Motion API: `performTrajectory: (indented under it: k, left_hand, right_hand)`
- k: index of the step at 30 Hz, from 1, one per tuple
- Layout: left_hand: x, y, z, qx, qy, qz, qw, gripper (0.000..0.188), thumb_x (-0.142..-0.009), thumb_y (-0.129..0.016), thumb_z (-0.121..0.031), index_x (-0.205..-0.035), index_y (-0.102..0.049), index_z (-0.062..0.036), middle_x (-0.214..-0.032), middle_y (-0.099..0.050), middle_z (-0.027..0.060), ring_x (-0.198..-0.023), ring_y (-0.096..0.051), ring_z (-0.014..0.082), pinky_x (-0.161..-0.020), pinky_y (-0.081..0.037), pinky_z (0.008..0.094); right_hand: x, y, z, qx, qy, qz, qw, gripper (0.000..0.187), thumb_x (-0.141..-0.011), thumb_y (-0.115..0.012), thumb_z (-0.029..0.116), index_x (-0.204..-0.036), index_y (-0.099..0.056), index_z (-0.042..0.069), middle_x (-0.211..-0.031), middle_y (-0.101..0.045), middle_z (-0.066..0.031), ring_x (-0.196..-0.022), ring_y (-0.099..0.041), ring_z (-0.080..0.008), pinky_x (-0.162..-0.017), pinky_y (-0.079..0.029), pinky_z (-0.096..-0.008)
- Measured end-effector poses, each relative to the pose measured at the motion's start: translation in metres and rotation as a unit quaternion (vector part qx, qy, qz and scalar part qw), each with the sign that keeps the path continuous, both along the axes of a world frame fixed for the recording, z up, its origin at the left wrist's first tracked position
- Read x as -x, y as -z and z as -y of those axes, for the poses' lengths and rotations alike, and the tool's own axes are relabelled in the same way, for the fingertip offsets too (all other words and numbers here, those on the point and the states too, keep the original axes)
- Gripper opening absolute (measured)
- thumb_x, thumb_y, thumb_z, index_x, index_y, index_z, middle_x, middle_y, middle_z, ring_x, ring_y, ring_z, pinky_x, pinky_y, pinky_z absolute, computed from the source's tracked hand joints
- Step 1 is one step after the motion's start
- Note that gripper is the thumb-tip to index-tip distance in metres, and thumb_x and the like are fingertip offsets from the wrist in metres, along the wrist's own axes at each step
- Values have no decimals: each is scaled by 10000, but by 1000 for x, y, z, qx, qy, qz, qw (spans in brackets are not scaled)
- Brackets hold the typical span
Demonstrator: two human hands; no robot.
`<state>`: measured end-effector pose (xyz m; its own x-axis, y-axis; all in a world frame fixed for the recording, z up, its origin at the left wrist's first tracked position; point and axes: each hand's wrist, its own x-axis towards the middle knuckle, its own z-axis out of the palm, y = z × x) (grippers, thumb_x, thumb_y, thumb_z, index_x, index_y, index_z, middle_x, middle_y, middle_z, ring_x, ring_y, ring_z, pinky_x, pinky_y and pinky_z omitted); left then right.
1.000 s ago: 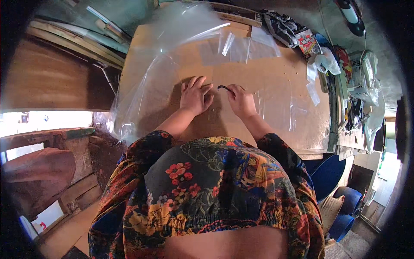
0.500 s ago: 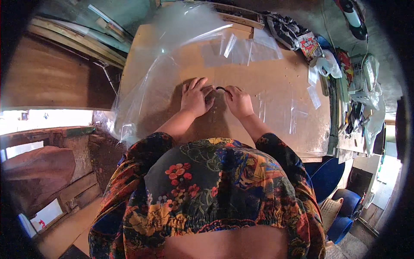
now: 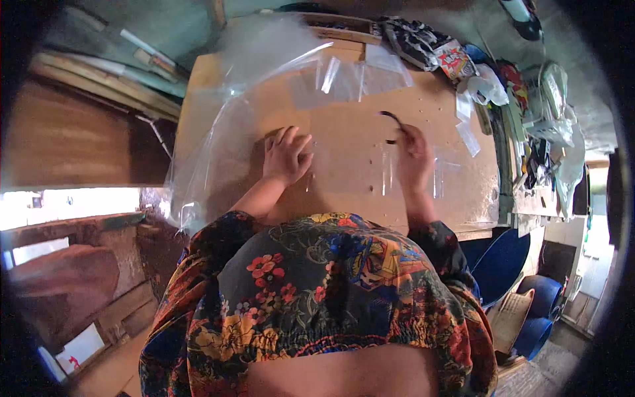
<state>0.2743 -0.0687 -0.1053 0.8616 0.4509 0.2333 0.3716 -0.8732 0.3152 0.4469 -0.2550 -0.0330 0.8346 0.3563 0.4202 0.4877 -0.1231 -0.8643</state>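
My left hand [image 3: 286, 157] lies on the tan tabletop [image 3: 344, 122] with its fingers spread and nothing visible in them. Close to its left, a large sheet of clear plastic [image 3: 218, 132] drapes over the board. My right hand [image 3: 415, 155], smeared by motion, is closed on a thin black curved piece [image 3: 391, 116]. One end of this piece arcs out beyond my fingertips, and another dark bit shows at their left side; its kind cannot be told. Beneath that hand, narrow clear plastic strips [image 3: 387, 173] lie on the board.
Cut clear plastic pieces [image 3: 331, 76] lie along the far side. At the far right sit a black-and-white plastic bag [image 3: 410, 43], a red printed packet [image 3: 454, 61] and a white bag [image 3: 486, 86]. Wooden planks [image 3: 99, 83] lean at left. Blue rounded containers [image 3: 499, 264] stand at lower right.
My right hand has moved right, away from my left hand, carrying the black curved piece, more of which now shows. My left hand has shifted slightly left and its fingers remain apart.
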Motion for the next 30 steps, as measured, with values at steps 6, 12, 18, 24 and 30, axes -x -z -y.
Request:
performTrajectory:
  k: [6,12,18,24,30]
  left_hand:
    - [-9,-13,6,-82,101,-35,991,409,-714,-572,-355,-1090,-560,-195,-1263,-384,136,-1204,-304,316,-947,-198,542]
    - [-11,-26,27,-86,123,-8,989,475,-668,-596,-341,-1104,-555,-158,-1314,-338,134,-1226,-275,327,-954,-164,568]
    - [-34,-25,86,-7,285,-92,954,452,-680,-598,-290,-1104,-555,-142,-1288,-385,105,-1218,-301,296,-963,-201,528]
    - [-48,-4,82,-30,309,-4,950,296,-731,-554,-167,-1024,-579,-140,-1082,-547,62,-1058,-472,261,-853,-387,395]
    - [-68,-1,80,-60,140,20,988,48,-748,-522,-137,-780,-531,-103,-811,-570,64,-779,-558,269,-653,-454,386]
  right_hand:
    - [-46,11,155,-12,232,-20,972,159,-770,-615,70,-921,-584,30,-789,-595,-43,-700,-554,-98,-609,-446,-212]
    - [-67,52,298,230,397,134,878,147,-740,-644,160,-858,-604,82,-741,-605,-41,-674,-560,-151,-604,-454,-278]
    - [-113,74,354,359,369,136,846,99,-705,-605,141,-795,-575,112,-776,-592,-87,-749,-554,-287,-691,-423,-385]
    - [-163,111,385,450,318,108,828,130,-750,-558,203,-851,-588,127,-848,-589,-96,-840,-541,-286,-743,-421,-372]
    - [-132,58,291,394,288,166,857,386,-658,-685,290,-972,-583,92,-1028,-531,-125,-960,-489,-332,-788,-409,-402]
